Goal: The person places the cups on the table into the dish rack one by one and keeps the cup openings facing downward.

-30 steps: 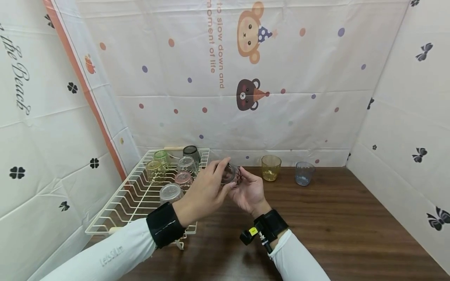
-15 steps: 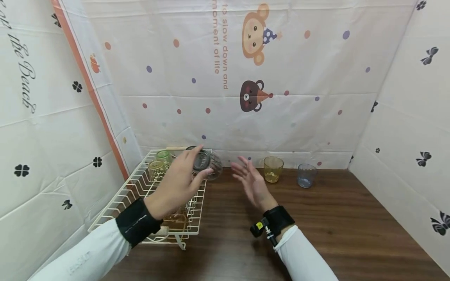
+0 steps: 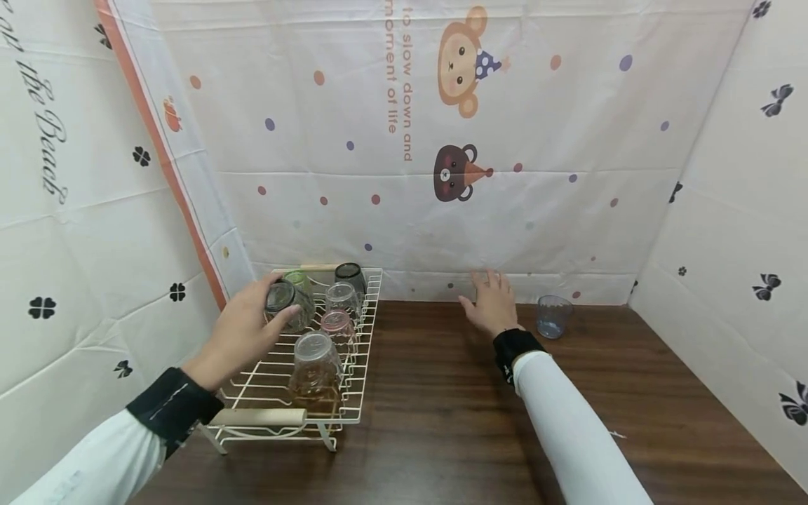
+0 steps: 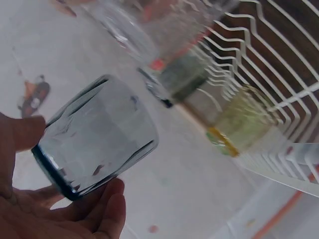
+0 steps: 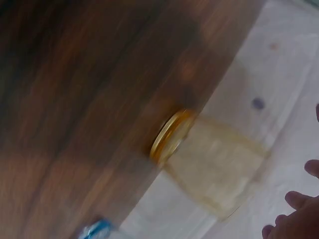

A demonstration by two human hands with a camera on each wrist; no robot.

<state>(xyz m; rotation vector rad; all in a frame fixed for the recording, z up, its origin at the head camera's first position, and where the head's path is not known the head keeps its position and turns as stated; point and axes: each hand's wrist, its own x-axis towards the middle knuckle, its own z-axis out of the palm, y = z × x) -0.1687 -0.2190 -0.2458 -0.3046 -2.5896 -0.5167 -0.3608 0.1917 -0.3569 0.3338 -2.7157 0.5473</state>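
My left hand [image 3: 243, 330] grips a grey-tinted drinking glass [image 3: 303, 308] with thumb and fingers around its base end. The glass is bottom-up and tilted, over the far left part of the white wire dish rack [image 3: 278, 379]. In the left wrist view, the same glass [image 4: 107, 134] shows with its mouth away from the palm. My right hand [image 3: 494, 305] reaches to the back of the table, fingers spread. It hides the amber glass in the head view. The right wrist view shows this amber glass [image 5: 214, 164] upright, with fingers [image 5: 299, 219] apart from its rim.
Upturned glasses stand in the rack: green [image 3: 298, 279], dark grey [image 3: 351, 277], clear [image 3: 341, 298], pink [image 3: 338, 324] and another clear one [image 3: 314, 351] in front. A yellow glass [image 4: 244, 119] shows there too. Right of my right hand stands a blue glass [image 3: 554, 317]. Printed cloth [image 3: 353, 210] walls the table.
Both hands held the grey glass together; the right let go. My left hand carried it left over the rack, while my right hand moved right to the amber glass.
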